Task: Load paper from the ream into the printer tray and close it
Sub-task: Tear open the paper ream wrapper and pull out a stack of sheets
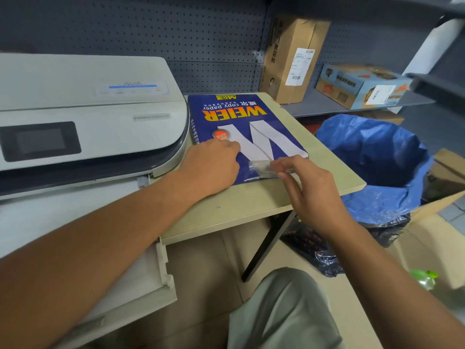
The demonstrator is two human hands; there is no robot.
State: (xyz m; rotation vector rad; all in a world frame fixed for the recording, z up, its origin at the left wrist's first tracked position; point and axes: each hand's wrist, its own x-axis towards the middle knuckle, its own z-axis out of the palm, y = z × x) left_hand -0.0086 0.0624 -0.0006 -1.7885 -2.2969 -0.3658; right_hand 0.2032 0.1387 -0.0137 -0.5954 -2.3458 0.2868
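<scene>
The ream (pixel 247 137) lies on the desk (pixel 254 200) beside the printer (pixel 88 117); left hand (pixel 211 167) presses it flat, right hand (pixel 302 182) pinches clear tape (pixel 260 167), so peel slowly.

the ream (pixel 241 132) wears a glossy blue paper wrapper; the printer (pixel 88 109) is smooth matt plastic. the table (pixel 327 170) looks like pale laminated wood, the bin liner (pixel 372 157) thin crinkled plastic, the boxes (pixel 292 56) rough cardboard.
</scene>
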